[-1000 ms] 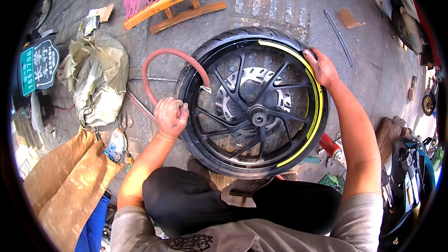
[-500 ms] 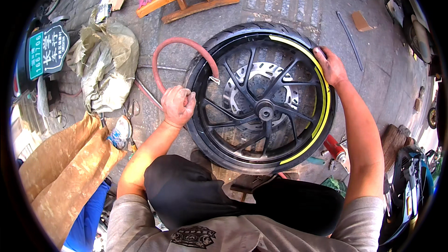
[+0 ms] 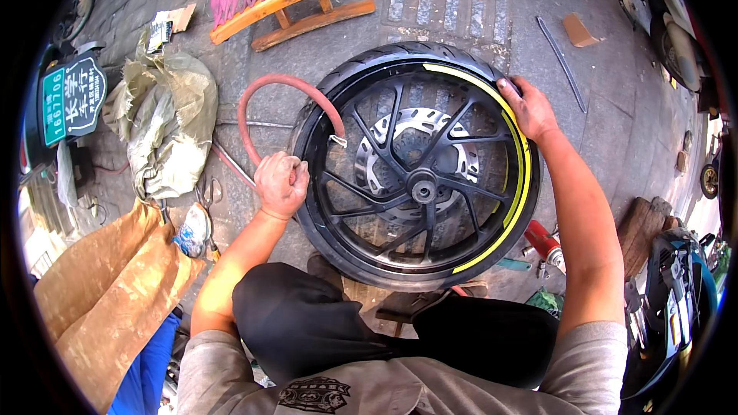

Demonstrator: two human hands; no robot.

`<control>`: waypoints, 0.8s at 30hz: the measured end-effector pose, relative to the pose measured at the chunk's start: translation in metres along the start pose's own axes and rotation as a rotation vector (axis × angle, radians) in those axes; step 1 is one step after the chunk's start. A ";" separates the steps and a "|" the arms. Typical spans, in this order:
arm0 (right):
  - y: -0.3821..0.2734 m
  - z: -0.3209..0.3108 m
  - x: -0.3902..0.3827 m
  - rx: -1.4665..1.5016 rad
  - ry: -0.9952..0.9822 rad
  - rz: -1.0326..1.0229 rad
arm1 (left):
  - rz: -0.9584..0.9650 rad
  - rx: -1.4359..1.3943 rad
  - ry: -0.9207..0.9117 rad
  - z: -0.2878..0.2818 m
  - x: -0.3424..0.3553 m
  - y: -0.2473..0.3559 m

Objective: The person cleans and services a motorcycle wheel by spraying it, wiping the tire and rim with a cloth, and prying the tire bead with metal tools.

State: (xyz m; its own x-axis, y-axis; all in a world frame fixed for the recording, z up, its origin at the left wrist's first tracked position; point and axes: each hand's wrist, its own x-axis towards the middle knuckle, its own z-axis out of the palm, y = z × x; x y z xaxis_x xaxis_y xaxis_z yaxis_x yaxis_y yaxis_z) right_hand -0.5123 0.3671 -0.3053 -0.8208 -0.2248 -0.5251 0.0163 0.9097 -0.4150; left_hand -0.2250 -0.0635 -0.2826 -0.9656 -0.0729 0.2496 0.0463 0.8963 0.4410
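Observation:
A black spoked motorcycle wheel [image 3: 422, 183] with a brake disc [image 3: 460, 174] lies flat on the paving in front of my knees. Its tyre [image 3: 400, 51] is on the rim, which carries a yellow stripe [image 3: 526, 177] along the right side. At the wheel's left edge, my left hand [image 3: 281, 184] is closed in a fist round a red rubber hose [image 3: 244, 113]. The hose loops up from beside the fist and ends over the rim, with a pale tie [image 3: 338, 141] at its tip. My right hand [image 3: 530, 111] grips the tyre at its upper right, thumb on top.
A wooden stool [image 3: 292, 4] with pink webbing stands beyond the wheel. Left are a crumpled sack [image 3: 171, 123] and a brown cloth [image 3: 115, 284]. Right are a red spray can [image 3: 545, 244], a metal bar [image 3: 562, 64], a wooden block [image 3: 644, 234] and parked motorcycles.
The whole view has shifted slightly, so the scene sits a little further left. Both hands keep their places at the wheel, with no clear change in grip.

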 end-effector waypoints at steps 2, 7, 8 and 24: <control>0.001 -0.001 0.001 0.037 -0.002 -0.021 | 0.019 0.003 0.017 0.002 -0.001 -0.001; 0.007 0.004 0.000 0.063 0.034 -0.046 | 0.017 0.012 0.002 -0.001 0.001 0.000; 0.010 0.005 0.002 0.071 0.041 -0.056 | 0.029 0.003 0.016 0.000 0.004 -0.002; -0.008 0.021 -0.015 -0.273 0.288 0.108 | 0.015 -0.032 0.117 0.004 -0.009 -0.009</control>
State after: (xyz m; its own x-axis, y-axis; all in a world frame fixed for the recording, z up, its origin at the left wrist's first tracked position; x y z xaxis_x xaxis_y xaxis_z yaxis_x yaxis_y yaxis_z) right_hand -0.4882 0.3555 -0.3098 -0.9496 -0.0513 -0.3094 -0.0092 0.9907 -0.1360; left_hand -0.2180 -0.0691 -0.2923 -0.9283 -0.1118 0.3545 0.0704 0.8836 0.4630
